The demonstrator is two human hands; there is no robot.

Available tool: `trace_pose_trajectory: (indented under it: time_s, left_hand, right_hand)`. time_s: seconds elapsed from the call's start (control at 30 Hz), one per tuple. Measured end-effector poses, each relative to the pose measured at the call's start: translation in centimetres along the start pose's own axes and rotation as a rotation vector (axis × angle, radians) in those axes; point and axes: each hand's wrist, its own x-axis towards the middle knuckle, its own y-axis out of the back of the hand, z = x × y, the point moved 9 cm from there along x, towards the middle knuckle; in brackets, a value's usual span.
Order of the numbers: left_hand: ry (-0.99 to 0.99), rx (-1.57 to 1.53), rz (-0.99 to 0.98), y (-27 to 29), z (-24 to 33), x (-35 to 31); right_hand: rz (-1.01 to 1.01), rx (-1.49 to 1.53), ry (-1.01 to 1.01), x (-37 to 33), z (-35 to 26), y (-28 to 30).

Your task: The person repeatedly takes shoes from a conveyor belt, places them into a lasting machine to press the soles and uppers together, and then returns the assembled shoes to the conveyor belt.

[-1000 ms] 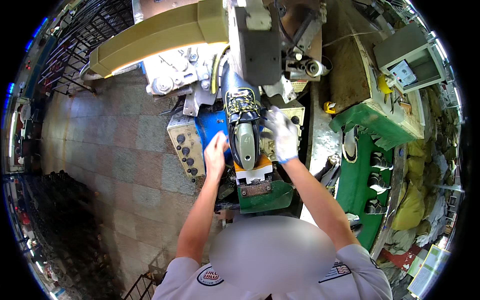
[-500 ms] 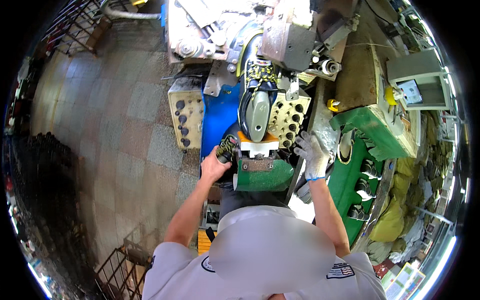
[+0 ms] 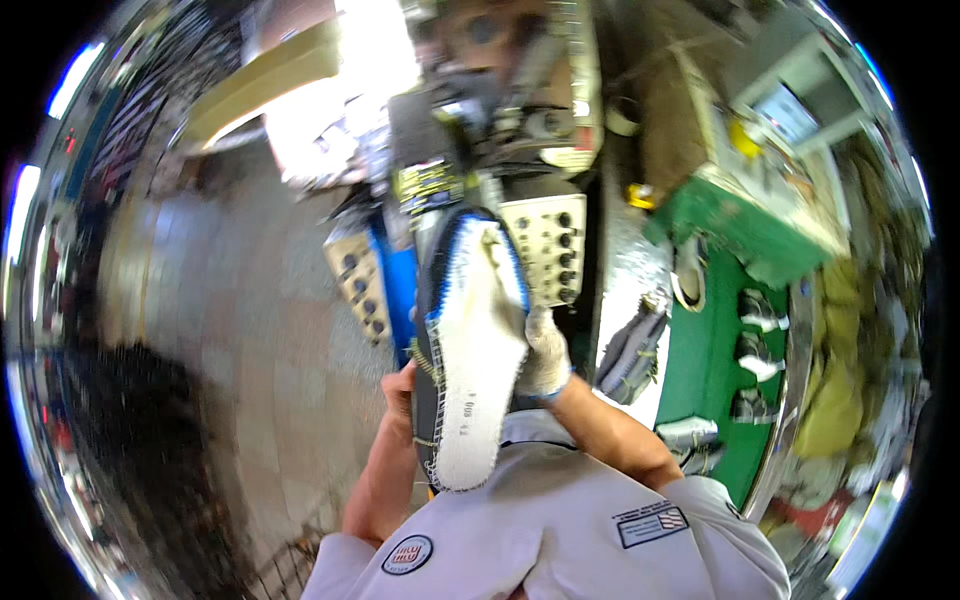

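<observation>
A shoe upper (image 3: 470, 380), its stitched white sole side facing up and its edge dark and blue, is held in front of my chest. My left hand (image 3: 399, 393), bare, grips its left side, with the fingers partly hidden beneath it. On the other side my right hand (image 3: 545, 355), in a whitish work glove, is closed against the edge. Just beyond the upper's toe is the machine (image 3: 405, 130), blurred, with yellow-and-black laces (image 3: 430, 187) showing at its front.
Button panels, one on the right (image 3: 545, 245) and one on the left (image 3: 358, 288), flank the blue machine body. Right of me runs a green conveyor belt (image 3: 715, 370) with several shoes. A dark shoe (image 3: 632, 350) lies on the metal ledge beside it. A green-edged bench (image 3: 740, 220) stands farther off.
The upper now lies between my hands, sole side up; before, my left hand held a dark laced shoe low beside the machine. My right hand has come inward from the ledge. The view has shifted.
</observation>
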Motion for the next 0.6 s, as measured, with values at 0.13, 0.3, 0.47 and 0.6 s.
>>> trace_pose_trajectory:
  time_s: [0.13,0.3,0.47,0.6]
  left_hand:
    - [-0.131,0.628,-0.013,-11.6,1.1,4.1]
    - [0.012,0.425,-0.267,-22.2,-7.2,10.5]
    - [0.255,0.879,-0.534,-30.6,-21.1,10.7]
    - [0.463,1.083,-0.763,-32.7,-32.5,7.8]
  right_hand:
    - [0.255,0.294,-0.182,-0.7,-5.4,6.7]
    - [0.222,0.123,0.02,-4.3,-12.5,12.5]
    - [0.455,0.057,0.168,-13.3,-14.7,24.2]
    - [0.776,0.066,0.079,-24.6,-14.0,36.1]
